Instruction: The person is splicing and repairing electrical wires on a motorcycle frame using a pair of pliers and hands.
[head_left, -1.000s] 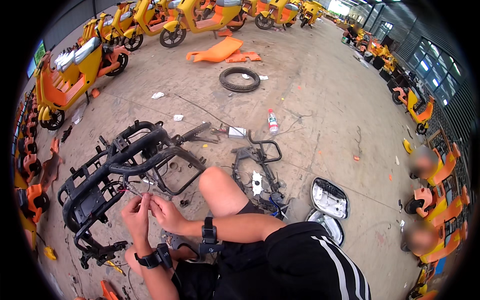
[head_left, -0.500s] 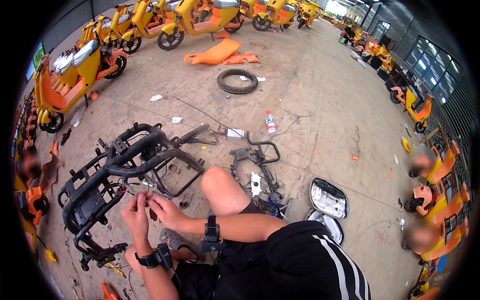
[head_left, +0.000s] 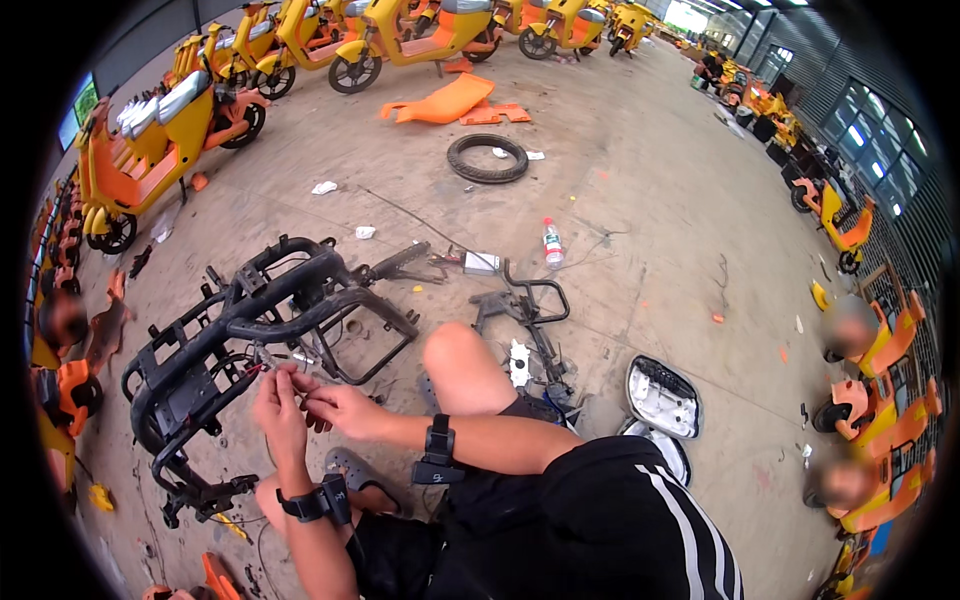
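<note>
A bare black scooter frame (head_left: 285, 315) lies on the floor at my left, with thin wiring (head_left: 258, 366), partly red, coming off its inner side. My left hand (head_left: 281, 408) is closed in a pinch where this wiring meets the fingertips. Close against it, my right hand (head_left: 343, 408) has its fingers pinched together too. What sits between the right fingertips is too small to make out. Both hands are raised beside the frame's near edge. Each wrist wears a black strap with a small box.
Ahead lie a silver box with leads (head_left: 481, 262), a plastic bottle (head_left: 552, 243), a tyre (head_left: 487, 158) and an orange panel (head_left: 440, 101). A smaller black bracket (head_left: 535, 297) lies beyond my knee. An opened shell case (head_left: 664, 397) rests at right. Yellow scooters (head_left: 410, 45) line the back.
The view has shifted slightly, so the scene sits a little to the right. Both hands stay together at the wiring; the right fingers have changed their position slightly.
</note>
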